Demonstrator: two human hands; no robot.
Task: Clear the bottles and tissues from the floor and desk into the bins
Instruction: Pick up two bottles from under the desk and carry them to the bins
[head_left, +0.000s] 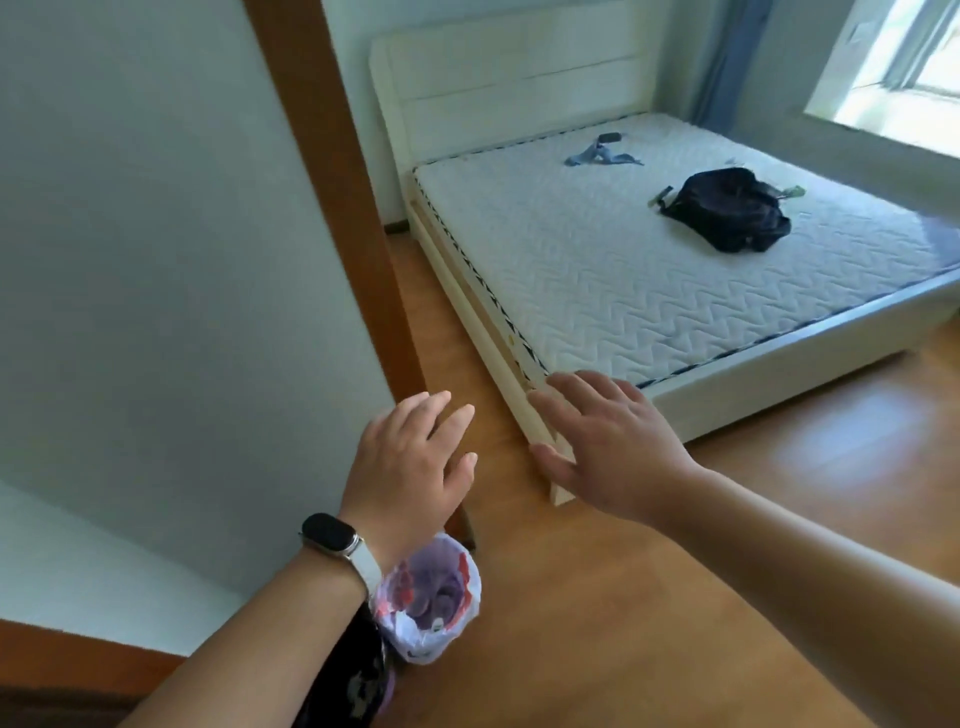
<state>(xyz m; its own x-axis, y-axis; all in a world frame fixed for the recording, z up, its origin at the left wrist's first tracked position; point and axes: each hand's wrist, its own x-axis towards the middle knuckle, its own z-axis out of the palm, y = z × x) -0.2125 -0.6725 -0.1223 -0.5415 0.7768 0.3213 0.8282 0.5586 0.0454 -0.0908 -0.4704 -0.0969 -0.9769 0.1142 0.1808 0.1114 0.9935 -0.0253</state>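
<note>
A small bin (431, 603) lined with a white plastic bag stands on the wooden floor near the wall corner, just below my left wrist. Something pale lies inside it; I cannot tell what. My left hand (410, 462), with a black band on its wrist, is held out above the bin with fingers straight and holds nothing. My right hand (608, 441) reaches forward beside it, fingers spread, empty, in front of the bed's near corner. No bottles or tissues show on the floor in view.
A white bed (597, 270) with a bare mattress fills the right half; a black backpack (727, 210) and a blue strap (597, 153) lie on it. A brown door frame (337, 208) and pale wall stand to the left. Wooden floor (675, 597) runs between.
</note>
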